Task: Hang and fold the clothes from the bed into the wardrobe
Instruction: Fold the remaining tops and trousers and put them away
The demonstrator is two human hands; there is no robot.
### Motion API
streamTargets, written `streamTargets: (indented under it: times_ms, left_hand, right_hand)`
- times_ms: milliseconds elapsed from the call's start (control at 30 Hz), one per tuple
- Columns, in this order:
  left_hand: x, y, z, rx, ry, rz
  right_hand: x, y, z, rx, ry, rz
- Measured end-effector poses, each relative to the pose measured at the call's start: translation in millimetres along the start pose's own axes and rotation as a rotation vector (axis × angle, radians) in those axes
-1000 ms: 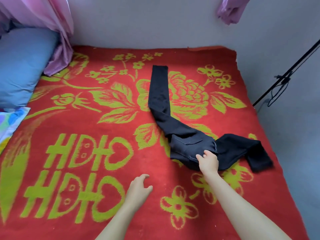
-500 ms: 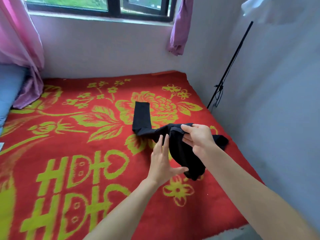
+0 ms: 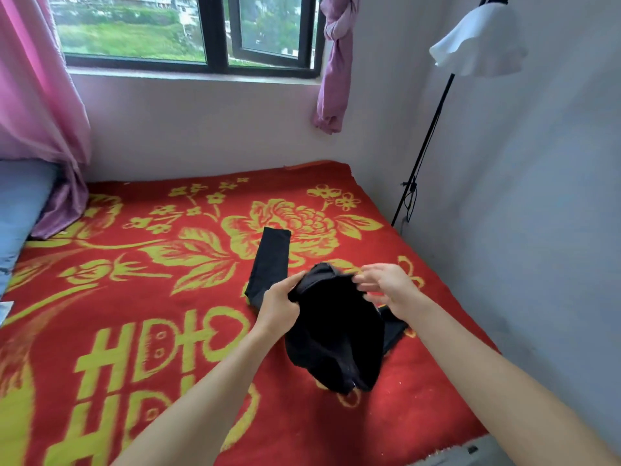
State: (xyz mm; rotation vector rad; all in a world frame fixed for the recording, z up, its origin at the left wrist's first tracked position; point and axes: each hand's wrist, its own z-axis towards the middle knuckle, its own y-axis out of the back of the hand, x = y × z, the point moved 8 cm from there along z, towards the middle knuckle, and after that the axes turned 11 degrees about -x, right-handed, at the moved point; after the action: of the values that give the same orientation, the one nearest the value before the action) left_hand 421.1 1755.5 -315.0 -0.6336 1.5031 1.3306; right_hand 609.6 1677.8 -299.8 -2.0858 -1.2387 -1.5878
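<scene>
A pair of black trousers (image 3: 332, 334) is lifted off the bed (image 3: 134, 297) by its waist end. One leg (image 3: 270, 260) still trails flat on the red and yellow blanket toward the window. My left hand (image 3: 277, 306) grips the left side of the waistband. At the waistband's right edge, my right hand (image 3: 386, 289) pinches the cloth with its fingertips, which are blurred. The bulk of the trousers hangs down between my forearms. No wardrobe is in view.
A blue pillow (image 3: 16, 210) and a pink curtain (image 3: 37, 112) are at the left. A window (image 3: 188, 31) sits above the far wall. A floor lamp (image 3: 477, 38) on a thin black pole (image 3: 423, 153) stands in the right corner against the grey wall.
The trousers have been raised from the blanket. My left hand moved from open beside the cloth to gripping the waistband. My view tilted up toward the window.
</scene>
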Motion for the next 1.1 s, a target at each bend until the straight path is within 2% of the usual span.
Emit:
streamTargets:
  times_ms: [100,233,367,467,567,633,733,800,933,1033,1100]
  left_hand:
    - [3.1,6.5,2.2,0.046,0.110,0.077]
    - [-2.5,9.6,8.8,0.031,0.173,0.111]
    - [-6.6,17.8,21.4,-0.057,0.240,0.091]
    - [-6.2,26.4,31.3,-0.154,0.343,-0.033]
    - [-4.2,32.4,34.7,-0.238,0.459,-0.200]
    - [-0.7,41.5,32.6,-0.331,0.550,-0.312]
    - [13.6,63.3,32.8,-0.489,0.681,-0.477]
    - [20.6,78.9,35.0,-0.535,0.710,-0.526]
    - [22.8,114.3,34.7,-0.538,0.649,-0.471]
    - [12.9,130.1,27.6,-0.440,0.552,-0.418]
    - [0.4,137.1,23.9,-0.339,0.472,-0.345]
  right_hand:
    - [-53.5,12.6,9.7,-0.075,-0.036,-0.175]
    - [-122.7,-4.0,3.6,0.060,-0.194,-0.317]
    - [-153.6,-28.5,2.8,0.210,-0.196,-0.378]
    - [-166.2,-47.4,8.2,0.277,-0.212,-0.261]
    - [-171.5,-45.5,20.6,0.117,-0.205,-0.130]
    - [-179.5,-34.1,23.5,-0.009,-0.308,-0.054]
    - [-187.9,-31.1,17.6,0.016,-0.539,0.135]
    - [-168.5,-24.6,25.3,0.012,-0.530,0.220]
    - [-60.8,12.0,69.4,-0.209,-0.214,0.301]
    - [38.4,30.8,77.1,-0.298,0.010,0.327]
    - [102.3,34.7,72.5,-0.295,0.152,0.331]
